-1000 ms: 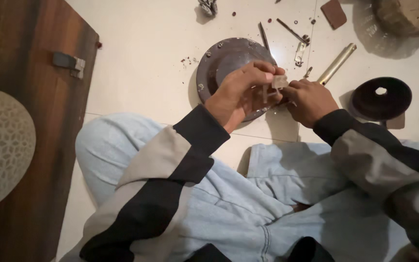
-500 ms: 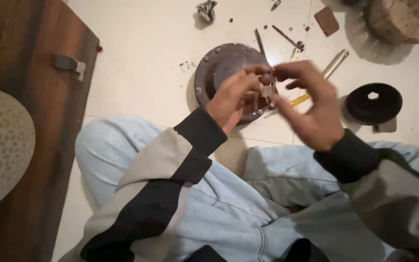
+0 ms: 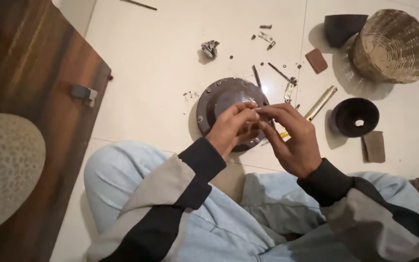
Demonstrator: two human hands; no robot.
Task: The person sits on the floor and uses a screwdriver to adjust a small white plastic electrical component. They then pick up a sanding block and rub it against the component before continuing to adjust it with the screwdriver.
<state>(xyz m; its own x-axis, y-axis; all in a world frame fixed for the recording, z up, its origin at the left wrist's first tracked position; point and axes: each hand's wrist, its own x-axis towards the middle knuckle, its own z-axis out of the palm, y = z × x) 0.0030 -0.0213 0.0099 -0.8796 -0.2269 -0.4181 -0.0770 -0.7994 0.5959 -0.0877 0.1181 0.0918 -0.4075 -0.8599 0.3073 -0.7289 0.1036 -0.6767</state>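
Observation:
I sit on a pale tiled floor in light blue jeans point(image 3: 136, 179). Both hands hover over a round dark metal disc point(image 3: 219, 97) with bolts around its rim. My left hand point(image 3: 231, 127) has its fingers bunched, pinching a small part that is mostly hidden. My right hand point(image 3: 292, 140) reaches in from the right, and its fingertips meet the left fingertips on that same small part point(image 3: 258, 111). What the part is cannot be made out.
A brass-coloured tool point(image 3: 320, 103) lies right of the disc, beside a dark round cup with a hole point(image 3: 355, 116). Brown pads point(image 3: 374, 146), screws and thin metal rods are scattered behind. A wicker basket point(image 3: 391, 46) stands far right. A wooden board point(image 3: 35, 73) lies at the left.
My right hand, lifted and spread half a second ago, has come back so its fingertips meet the left hand's. Both hands stay over the disc. The view has shifted.

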